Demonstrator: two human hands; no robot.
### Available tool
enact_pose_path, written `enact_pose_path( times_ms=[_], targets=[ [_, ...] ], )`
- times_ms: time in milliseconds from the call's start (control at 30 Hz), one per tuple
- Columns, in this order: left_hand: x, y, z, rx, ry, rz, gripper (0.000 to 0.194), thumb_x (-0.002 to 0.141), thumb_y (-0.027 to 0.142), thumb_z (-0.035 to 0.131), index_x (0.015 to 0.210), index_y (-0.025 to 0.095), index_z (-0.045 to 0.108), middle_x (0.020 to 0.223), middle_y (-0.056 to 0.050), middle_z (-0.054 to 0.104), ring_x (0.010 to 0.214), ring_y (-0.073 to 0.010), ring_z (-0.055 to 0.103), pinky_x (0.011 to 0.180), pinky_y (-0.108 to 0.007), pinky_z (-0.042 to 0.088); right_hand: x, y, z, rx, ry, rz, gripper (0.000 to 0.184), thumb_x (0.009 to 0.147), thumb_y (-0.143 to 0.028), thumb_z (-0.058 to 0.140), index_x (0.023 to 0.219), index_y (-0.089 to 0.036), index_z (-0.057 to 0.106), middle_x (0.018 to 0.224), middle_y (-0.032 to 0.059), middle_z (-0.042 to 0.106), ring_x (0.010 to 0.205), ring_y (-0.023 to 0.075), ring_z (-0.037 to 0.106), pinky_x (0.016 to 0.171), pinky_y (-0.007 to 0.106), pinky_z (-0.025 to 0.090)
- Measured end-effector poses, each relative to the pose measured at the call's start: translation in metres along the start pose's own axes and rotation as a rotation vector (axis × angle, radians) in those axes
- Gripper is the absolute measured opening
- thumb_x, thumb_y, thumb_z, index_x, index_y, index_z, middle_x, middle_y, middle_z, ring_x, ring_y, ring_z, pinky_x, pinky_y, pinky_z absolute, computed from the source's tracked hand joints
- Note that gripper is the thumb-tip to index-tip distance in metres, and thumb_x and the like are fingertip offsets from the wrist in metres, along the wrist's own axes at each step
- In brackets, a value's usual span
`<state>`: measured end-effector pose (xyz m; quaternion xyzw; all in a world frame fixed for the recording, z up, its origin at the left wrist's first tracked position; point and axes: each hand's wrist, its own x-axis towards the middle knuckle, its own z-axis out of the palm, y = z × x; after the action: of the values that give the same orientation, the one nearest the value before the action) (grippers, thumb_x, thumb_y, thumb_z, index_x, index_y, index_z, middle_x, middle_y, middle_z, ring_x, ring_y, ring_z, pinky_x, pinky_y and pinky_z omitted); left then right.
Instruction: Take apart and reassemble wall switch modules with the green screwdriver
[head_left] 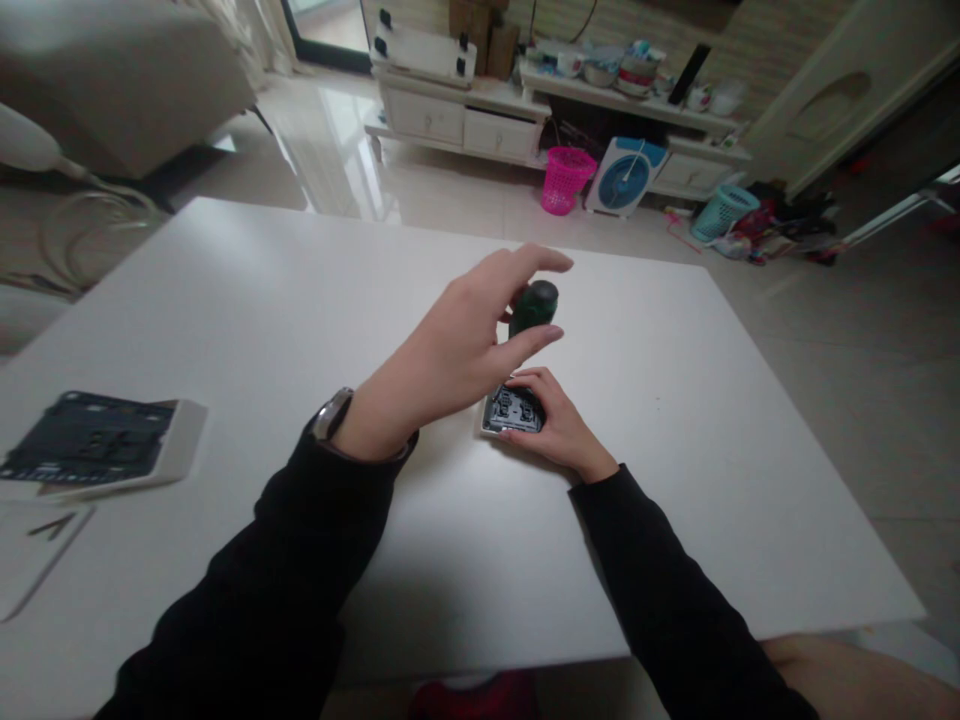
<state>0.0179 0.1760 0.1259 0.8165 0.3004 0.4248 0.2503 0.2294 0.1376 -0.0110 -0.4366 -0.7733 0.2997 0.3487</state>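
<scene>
My left hand (480, 320) is raised over the middle of the table, its fingers around the dark green handle of a screwdriver (534, 305). The index finger stretches out past the handle and the thumb lies along its near side. The screwdriver's shaft and tip are hidden behind the hand. Below it, my right hand (559, 425) grips a small white-edged case (514, 410) with a dark, moulded inner face, pressed flat on the table. Fingers cover the case's right side.
On the white table (675, 520), a black panel in a white frame (97, 440) lies at the left. Nearer, a white plate (37, 560) carries two small screw-like pieces (51, 526). Beyond the table stand a pink basket (564, 180), a blue fan (624, 178) and a white cabinet (495, 135).
</scene>
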Motion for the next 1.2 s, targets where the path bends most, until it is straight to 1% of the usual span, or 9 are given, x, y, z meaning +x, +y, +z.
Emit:
enact_pose_path(
  times_ms=[167,333,467,567,667,733,900,1033,1200],
  targets=[
    [-0.0005,0.0025,-0.0002,0.004,-0.020,-0.003,0.032,0.092,0.008,0.055,0.120,0.021,0.063,0.109,-0.007,0.069,0.098,-0.0223,0.066,0.090,-0.040,0.058,-0.0002,0.0002,0.0000,-0.002,-0.005,0.015,0.057,0.077,-0.039,0.092,0.126,-0.033,0.063,0.128,0.0071,0.058,0.124,0.0301,0.060,0.110,0.054,0.052],
    [0.0002,0.0016,0.0026,0.058,-0.001,0.016,0.020,0.093,0.017,0.068,0.112,0.024,0.067,0.113,-0.010,0.062,0.106,-0.0272,0.064,0.092,-0.044,0.060,0.0002,0.0016,-0.0001,-0.005,-0.011,-0.001,0.057,0.078,-0.038,0.091,0.127,-0.034,0.062,0.130,0.0071,0.058,0.127,0.0311,0.059,0.112,0.055,0.051],
    [-0.0005,-0.0018,0.0032,0.042,0.027,0.009,0.036,0.092,0.022,0.072,0.128,0.025,0.066,0.118,-0.009,0.060,0.106,-0.0261,0.067,0.091,-0.043,0.063,0.0000,0.0004,-0.0005,0.004,-0.012,0.003,0.056,0.079,-0.037,0.090,0.127,-0.033,0.062,0.130,0.0073,0.057,0.126,0.0307,0.059,0.112,0.055,0.051],
    [-0.0012,-0.0037,0.0030,-0.007,0.015,0.041,0.044,0.094,0.019,0.064,0.138,0.024,0.061,0.118,-0.007,0.066,0.106,-0.0238,0.068,0.091,-0.041,0.063,0.0001,-0.0009,-0.0007,0.012,-0.013,0.010,0.055,0.079,-0.037,0.090,0.126,-0.032,0.062,0.129,0.0076,0.058,0.125,0.0303,0.059,0.111,0.054,0.051],
    [-0.0016,-0.0039,0.0032,-0.007,0.007,0.044,0.041,0.094,0.011,0.051,0.133,0.021,0.061,0.117,-0.007,0.070,0.105,-0.0225,0.069,0.093,-0.041,0.061,0.0003,-0.0011,-0.0003,0.015,-0.014,0.013,0.055,0.078,-0.037,0.091,0.126,-0.031,0.063,0.128,0.0073,0.058,0.124,0.0298,0.059,0.110,0.052,0.051],
    [-0.0016,-0.0033,0.0039,0.009,-0.006,0.040,0.039,0.093,0.008,0.049,0.128,0.019,0.062,0.115,-0.008,0.070,0.103,-0.0222,0.068,0.093,-0.041,0.060,0.0004,-0.0004,0.0002,0.015,-0.008,0.014,0.055,0.078,-0.038,0.091,0.125,-0.032,0.063,0.128,0.0072,0.058,0.124,0.0298,0.059,0.110,0.052,0.051],
    [-0.0005,-0.0023,0.0058,0.076,0.011,0.049,0.026,0.095,0.017,0.065,0.121,0.021,0.065,0.119,-0.011,0.063,0.108,-0.0252,0.065,0.094,-0.043,0.060,0.0008,0.0019,0.0006,0.007,-0.006,-0.003,0.055,0.078,-0.039,0.091,0.125,-0.032,0.063,0.128,0.0073,0.058,0.125,0.0306,0.058,0.111,0.054,0.050],
    [0.0001,-0.0014,0.0030,0.088,0.010,0.043,0.033,0.094,0.025,0.074,0.126,0.023,0.069,0.118,-0.009,0.061,0.108,-0.0253,0.066,0.091,-0.041,0.062,0.0006,0.0018,0.0000,0.002,-0.013,-0.001,0.057,0.078,-0.036,0.091,0.126,-0.032,0.062,0.129,0.0075,0.057,0.126,0.0304,0.059,0.111,0.054,0.051],
    [-0.0003,0.0001,0.0007,0.030,-0.017,0.070,0.038,0.095,0.015,0.062,0.132,0.024,0.069,0.122,-0.008,0.070,0.112,-0.0242,0.069,0.091,-0.038,0.063,0.0002,0.0003,-0.0003,0.011,-0.008,0.007,0.056,0.078,-0.037,0.091,0.126,-0.033,0.062,0.129,0.0072,0.058,0.125,0.0303,0.059,0.111,0.053,0.051]
  ],
)
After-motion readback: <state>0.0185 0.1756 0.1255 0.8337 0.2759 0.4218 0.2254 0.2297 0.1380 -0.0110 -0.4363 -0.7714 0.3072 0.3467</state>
